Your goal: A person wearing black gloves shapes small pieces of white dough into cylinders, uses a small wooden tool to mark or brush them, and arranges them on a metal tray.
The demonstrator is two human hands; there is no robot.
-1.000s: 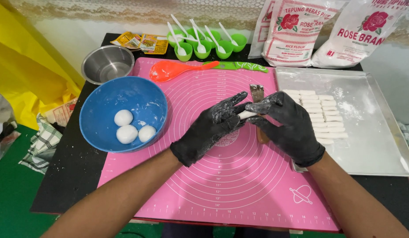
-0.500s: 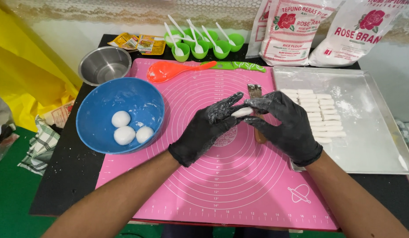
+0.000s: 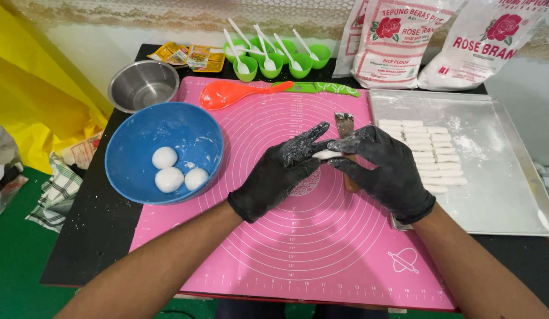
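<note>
— What are the hands doing?

— Both wear black gloves dusted with flour. The left hand and the right hand meet over the middle of the pink mat, pinching a small white dough piece between their fingertips. Each hand is narrowed around one end of it; the left's upper fingers stick out straight.

— Anything right by them?

— A scraper with a metal blade lies on the mat just beyond and under the right hand, its handle mostly hidden.

— And farther out?

— To the right, a metal tray holds rows of cut dough strips. To the left, a blue bowl holds three dough balls. Farther back sit a steel bowl, an orange spoon, a green knife, four green cups with white spoons, and two flour bags.
</note>
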